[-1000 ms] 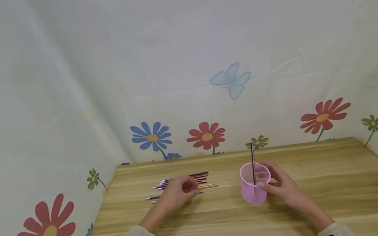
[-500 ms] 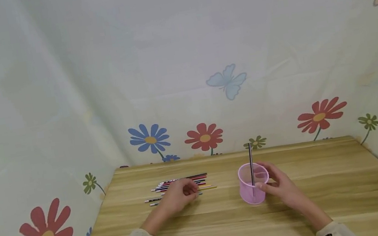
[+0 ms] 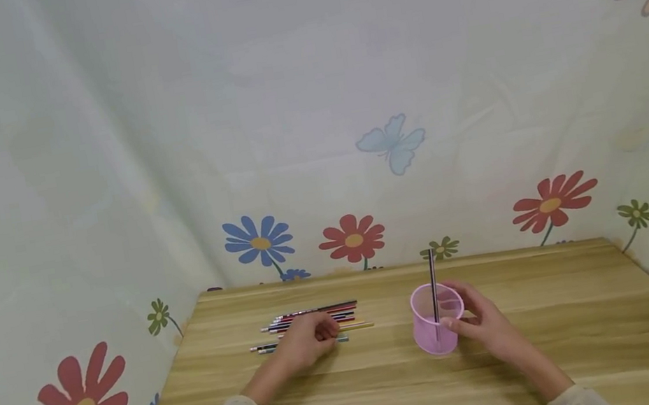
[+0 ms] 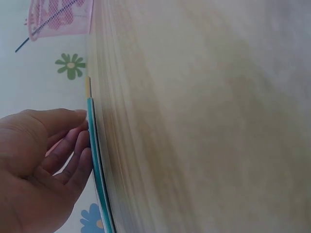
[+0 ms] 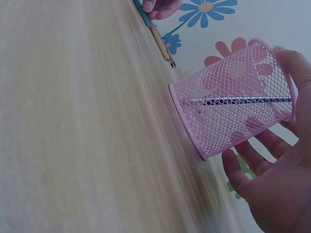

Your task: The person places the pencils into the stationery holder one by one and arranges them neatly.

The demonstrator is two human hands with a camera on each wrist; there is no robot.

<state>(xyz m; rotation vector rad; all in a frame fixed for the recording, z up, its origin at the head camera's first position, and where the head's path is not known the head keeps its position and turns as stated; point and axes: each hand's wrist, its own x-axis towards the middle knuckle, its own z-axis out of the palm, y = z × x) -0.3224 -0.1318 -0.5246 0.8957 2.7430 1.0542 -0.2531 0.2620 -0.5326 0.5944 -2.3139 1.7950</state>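
Barely moved in last sec: still poised w/ left grip [image 3: 303,340] at teal pencil [image 4: 97,170], L of cup [image 3: 427,339]; can't tell if pinched. Not lifted yet, so prob. no headway. Clamped w/ right grip [image 3: 484,319] round cup, upright on surface [image 3: 393,397]. Pink wire mesh, round, smooth-rimmed, w/ dark pencil [image 3: 431,270] leaning inside. Thin, straight, approx. parallel: other pencils [image 3: 341,305], also L of cup.

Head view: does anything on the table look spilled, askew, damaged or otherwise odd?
Nothing stands out. The pink mesh cup stands upright, held by the right hand, with one dark pencil inside. The other pencils lie roughly parallel, ends uneven; no damage shows, though the left hand hides part of them.
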